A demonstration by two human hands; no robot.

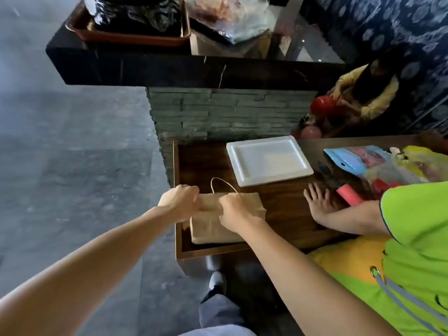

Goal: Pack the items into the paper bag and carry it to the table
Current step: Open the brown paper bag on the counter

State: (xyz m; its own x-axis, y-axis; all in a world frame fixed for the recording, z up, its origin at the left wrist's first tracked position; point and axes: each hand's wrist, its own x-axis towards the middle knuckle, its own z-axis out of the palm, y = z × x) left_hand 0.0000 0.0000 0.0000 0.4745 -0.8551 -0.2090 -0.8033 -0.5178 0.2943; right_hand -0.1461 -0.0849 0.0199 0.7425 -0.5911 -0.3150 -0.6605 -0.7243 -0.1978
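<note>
A brown paper bag (213, 229) lies on the dark wooden table (286, 209) near its left front corner, with one twine handle arching up behind it. My left hand (180, 202) grips the bag's top edge at the left. My right hand (236, 212) grips the same edge a little to the right. A white rectangular foam tray (268, 160) lies just behind the bag. What the bag holds is hidden.
A person in a bright green shirt (417, 238) stands at my right, with a hand (320, 204) flat on the table. Colourful packets (378, 163) and a red roll (350, 195) lie at the right. A dark counter (169, 69) with a tray rises behind.
</note>
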